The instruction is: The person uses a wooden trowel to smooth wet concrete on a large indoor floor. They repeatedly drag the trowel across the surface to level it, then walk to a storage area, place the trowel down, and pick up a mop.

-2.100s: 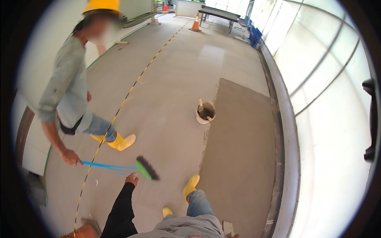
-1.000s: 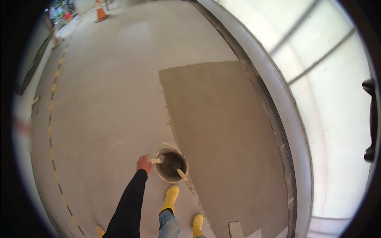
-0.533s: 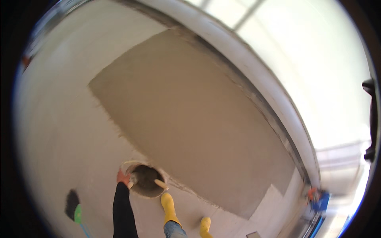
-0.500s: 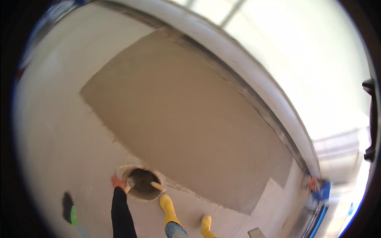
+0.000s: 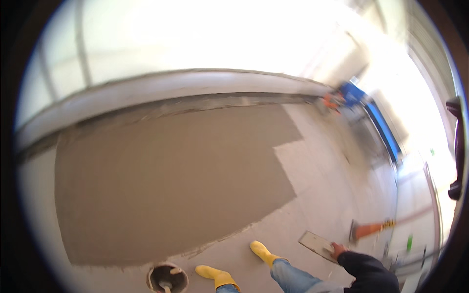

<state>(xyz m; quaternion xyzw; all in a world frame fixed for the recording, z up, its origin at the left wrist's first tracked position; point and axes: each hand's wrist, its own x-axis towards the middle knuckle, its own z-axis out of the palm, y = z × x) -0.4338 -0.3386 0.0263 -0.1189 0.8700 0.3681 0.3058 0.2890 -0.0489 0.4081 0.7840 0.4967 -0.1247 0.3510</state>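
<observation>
Lower left: bucket (image 5: 150, 277), just beside dark floor patch (image 5: 171, 180); left hand, beside bucket earlier, now out of view, fingers untellable | Right of boots (image 5: 261, 251): rectangular float (image 5: 315, 244), long axis slanting, free end pointing upper-left toward patch, opposite end gripped by fingers of right hand (image 5: 338, 250); more fully visible than before.

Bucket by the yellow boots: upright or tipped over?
Upright: seen from above, the bucket shows its round open mouth, with two handles visible there.
</observation>
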